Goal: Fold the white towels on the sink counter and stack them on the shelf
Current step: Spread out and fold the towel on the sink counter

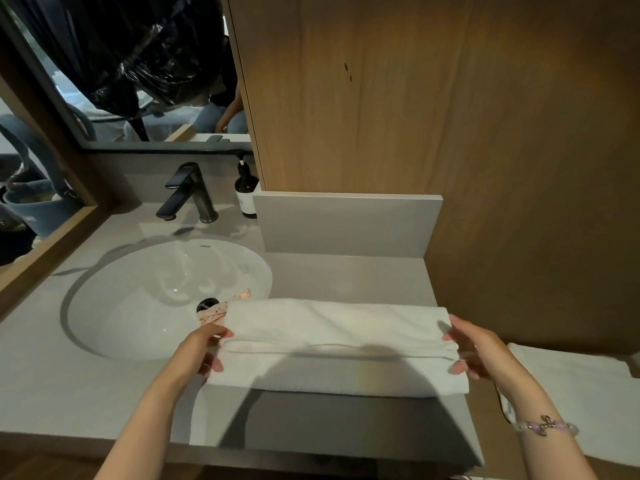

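Head view. Towel (339, 341) lies on the bench (346, 278), folded into a long strip, its left end over the sink (138, 289) rim. Left hand (207, 348) pinches the left end and right hand (474, 351) pinches the right end, probably to keep the layers square for an end-to-end fold. Second towel (571, 393) lies lower right, off the bench. Shelf not identified.
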